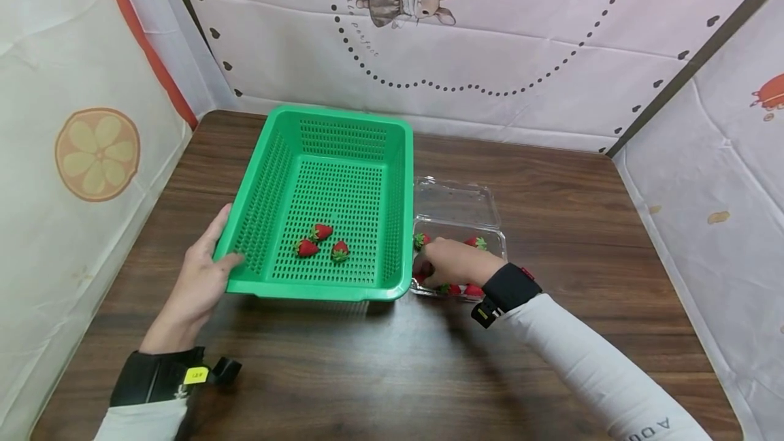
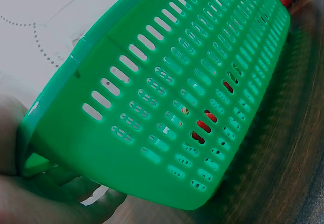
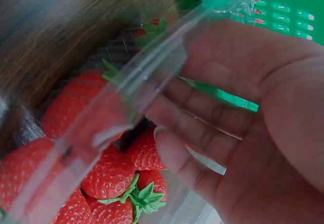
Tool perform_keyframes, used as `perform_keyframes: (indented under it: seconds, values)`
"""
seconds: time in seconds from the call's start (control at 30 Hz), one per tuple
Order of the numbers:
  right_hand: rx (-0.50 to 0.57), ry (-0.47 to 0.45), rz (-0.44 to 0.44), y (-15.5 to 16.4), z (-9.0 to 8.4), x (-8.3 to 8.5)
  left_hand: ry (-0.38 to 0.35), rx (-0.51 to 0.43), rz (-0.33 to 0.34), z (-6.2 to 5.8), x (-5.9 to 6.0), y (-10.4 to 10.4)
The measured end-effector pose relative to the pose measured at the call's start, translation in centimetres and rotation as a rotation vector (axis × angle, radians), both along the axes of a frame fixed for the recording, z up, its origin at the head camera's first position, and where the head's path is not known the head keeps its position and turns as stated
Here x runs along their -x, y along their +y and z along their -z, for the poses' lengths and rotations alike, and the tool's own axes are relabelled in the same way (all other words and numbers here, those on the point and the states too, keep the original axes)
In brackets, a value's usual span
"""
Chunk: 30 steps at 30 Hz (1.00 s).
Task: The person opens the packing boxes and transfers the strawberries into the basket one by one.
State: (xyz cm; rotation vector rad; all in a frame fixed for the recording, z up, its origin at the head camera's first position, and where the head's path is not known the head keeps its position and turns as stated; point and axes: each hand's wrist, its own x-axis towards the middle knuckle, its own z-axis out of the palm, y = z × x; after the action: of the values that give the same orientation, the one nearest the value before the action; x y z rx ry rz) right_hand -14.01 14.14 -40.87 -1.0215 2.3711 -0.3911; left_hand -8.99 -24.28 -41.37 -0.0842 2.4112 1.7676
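Note:
My left hand (image 1: 201, 269) grips the left rim of a green plastic basket (image 1: 331, 291), thumb over the rim and fingers underneath. Three strawberries (image 1: 339, 251) lie on its slotted floor; red patches show through the basket wall (image 2: 152, 97) in the left wrist view. My right hand (image 1: 456, 262) reaches into a clear plastic box (image 1: 503, 245) just right of the basket. Several strawberries (image 3: 109, 173) with green leaves fill the box. The right fingers are fairly straight among them, some tips hidden behind the clear wall, and no strawberry shows between thumb and fingers.
The box's clear lid (image 1: 456, 199) is folded back, away from me. Everything stands on a dark wooden table (image 1: 392, 373). Printed cloth (image 1: 508, 33) hangs along the table's back and both sides.

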Motion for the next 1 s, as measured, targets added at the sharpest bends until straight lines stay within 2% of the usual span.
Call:
perform_keyframes:
  seconds: [0.33,0.63,1.0]
  values:
    - [-0.067,0.035,0.025,-0.3,-0.3,-0.3,-0.002,0.036,0.004,-0.1,-0.2,0.0]
    - [-0.052,0.038,0.090,-0.2,-0.6,-0.2,0.017,0.038,0.012,0.1,-0.1,-0.1]
    - [-0.066,0.002,0.171,0.2,-2.7,0.0,0.014,0.001,0.004,0.5,0.0,0.0]
